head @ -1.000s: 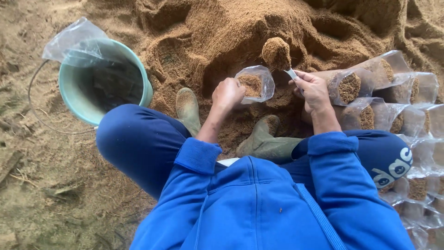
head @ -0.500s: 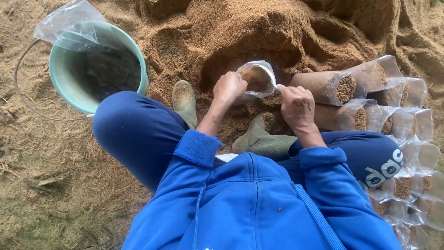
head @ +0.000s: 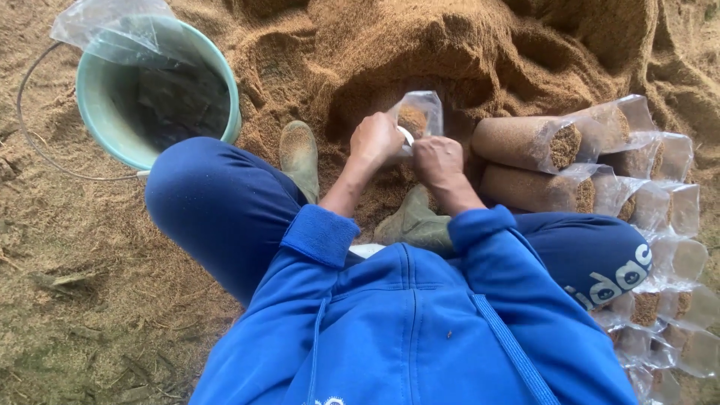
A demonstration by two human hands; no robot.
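Observation:
My left hand (head: 375,139) grips the rim of a clear plastic bag (head: 420,114) partly filled with brown sawdust, held upright against the big sawdust heap (head: 450,52). My right hand (head: 437,160) holds a small pale scoop (head: 406,136) at the bag's mouth, close beside the left hand. Both hands sit between my knees, above my green rubber boots (head: 300,154). The scoop is mostly hidden by my fingers.
A green bucket (head: 101,120) with a wire handle and a clear plastic sheet (head: 112,30) stands at the left. Several filled sawdust bags (head: 525,142) lie stacked at the right, more trailing down the right edge. Loose sawdust covers the ground.
My right hand came down from scooping at the heap and now meets the left hand at the bag's mouth. The bag stands more upright and nearer me.

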